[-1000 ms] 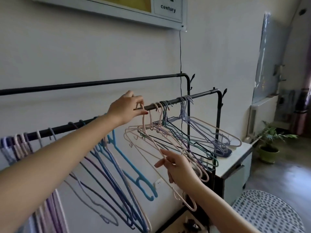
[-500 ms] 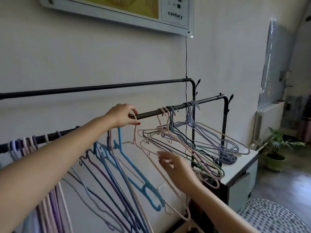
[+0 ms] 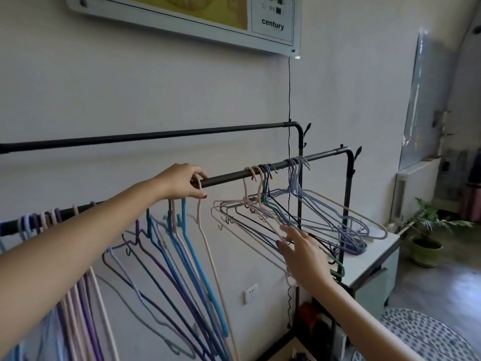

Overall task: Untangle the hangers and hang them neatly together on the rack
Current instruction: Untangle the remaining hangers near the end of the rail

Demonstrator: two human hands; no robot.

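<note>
Framed wall poster (image 3: 182, 11), potted plant (image 3: 426, 230), wall socket (image 3: 250, 293), white cabinet (image 3: 374, 272), dotted cushion (image 3: 416, 337)

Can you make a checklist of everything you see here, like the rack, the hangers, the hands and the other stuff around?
Surface: front rail of a black rack, second rail behind it.
Job's things: pink hanger at the left hand; tangled hangers to its right; lilac hangers near the rail's end.
Clutter: nothing seen.
Hands: left hand pinches the pink hanger's hook; right hand open, touching the tangle.
Cables: black cord down the wall.
Surroundings: poster, potted plant.
</note>
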